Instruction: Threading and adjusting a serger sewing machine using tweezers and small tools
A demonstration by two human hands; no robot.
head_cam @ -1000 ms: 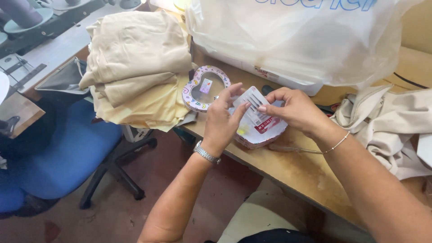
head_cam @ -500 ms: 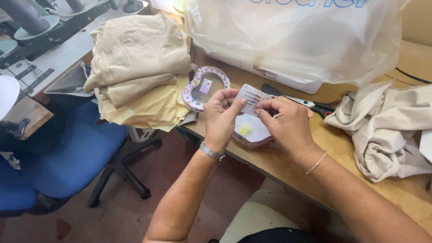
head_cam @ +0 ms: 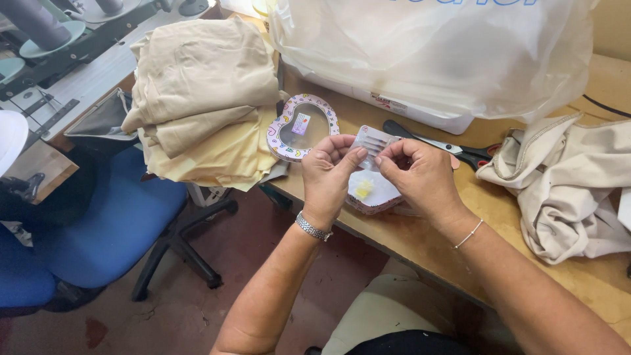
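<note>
I hold a small clear needle packet [head_cam: 372, 141] pinched between the fingertips of my left hand [head_cam: 330, 176] and right hand [head_cam: 420, 176], both closed on it. I judge I am working it open; drawing one needle wants a finer pinch. Just under my grip sits the open heart-shaped tin [head_cam: 371, 192] near the wooden table's edge [head_cam: 420, 246]. Its lid [head_cam: 301, 127] lies left, scissors [head_cam: 453, 148] just behind, folded beige cloth [head_cam: 197, 98] further left.

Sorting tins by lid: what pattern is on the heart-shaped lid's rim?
Small multicoloured hearts on white, on the heart-shaped lid; head view.
</note>
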